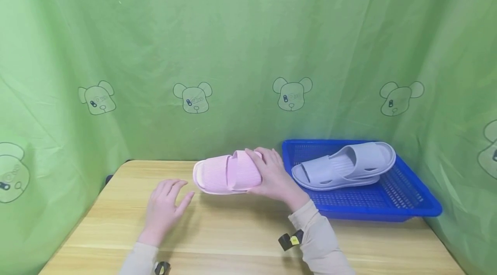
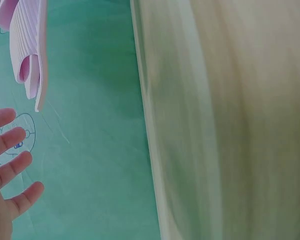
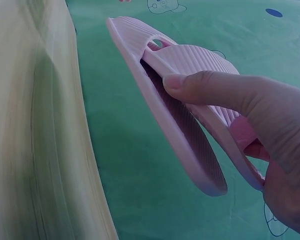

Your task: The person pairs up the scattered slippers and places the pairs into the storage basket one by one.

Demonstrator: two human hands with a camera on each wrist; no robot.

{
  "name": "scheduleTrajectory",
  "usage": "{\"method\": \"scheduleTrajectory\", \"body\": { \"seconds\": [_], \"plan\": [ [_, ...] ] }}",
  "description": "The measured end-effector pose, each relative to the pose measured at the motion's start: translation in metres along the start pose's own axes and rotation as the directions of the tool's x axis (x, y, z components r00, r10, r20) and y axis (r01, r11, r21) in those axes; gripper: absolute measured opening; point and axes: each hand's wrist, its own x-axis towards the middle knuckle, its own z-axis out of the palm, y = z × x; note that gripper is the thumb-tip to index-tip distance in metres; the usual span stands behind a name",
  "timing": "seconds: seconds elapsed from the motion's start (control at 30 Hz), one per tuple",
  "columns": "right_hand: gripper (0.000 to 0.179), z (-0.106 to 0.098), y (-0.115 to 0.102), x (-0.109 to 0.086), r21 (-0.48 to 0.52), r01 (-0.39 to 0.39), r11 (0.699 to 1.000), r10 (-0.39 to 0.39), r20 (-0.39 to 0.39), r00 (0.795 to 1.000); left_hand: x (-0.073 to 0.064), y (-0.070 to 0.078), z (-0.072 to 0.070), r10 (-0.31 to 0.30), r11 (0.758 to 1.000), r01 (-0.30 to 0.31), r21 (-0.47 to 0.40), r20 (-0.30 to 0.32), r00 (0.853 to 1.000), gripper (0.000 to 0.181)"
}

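Observation:
A pair of pink ribbed slippers, one tucked into the other, is held above the wooden table by my right hand. In the right wrist view, the thumb presses on the slippers near the gap between their soles; the other fingers are mostly hidden. My left hand is just left of the slippers' toe end, apart from them and holding nothing. Its spread fingers show in the left wrist view, with the pink slippers above them.
At the right, a blue plastic basket stands on the wooden table. A pair of grey slippers, also one inside the other, lies in it. Green curtain printed with bear heads encloses the table's back and sides.

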Motion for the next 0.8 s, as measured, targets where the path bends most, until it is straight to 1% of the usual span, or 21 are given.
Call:
{"method": "scheduleTrajectory", "body": {
  "seconds": [0.3, 0.5, 0.8],
  "plan": [
    [0.112, -0.005, 0.006, -0.003, -0.015, -0.008, 1.000, 0.008, -0.003, 1.000, 0.002, 0.005, 0.002, 0.030, 0.999, -0.030, -0.011, -0.008, 1.000, 0.042],
    [0.111, -0.009, 0.008, -0.006, -0.015, 0.001, 1.000, -0.001, -0.034, 0.999, 0.003, 0.007, 0.005, 0.040, 0.999, -0.040, -0.017, -0.005, 0.999, 0.044],
    [0.112, -0.013, 0.013, -0.011, -0.019, -0.006, 1.000, 0.005, -0.029, 1.000, 0.000, 0.009, 0.006, 0.037, 0.999, -0.037, -0.019, 0.003, 0.999, 0.042]
  ]
}}
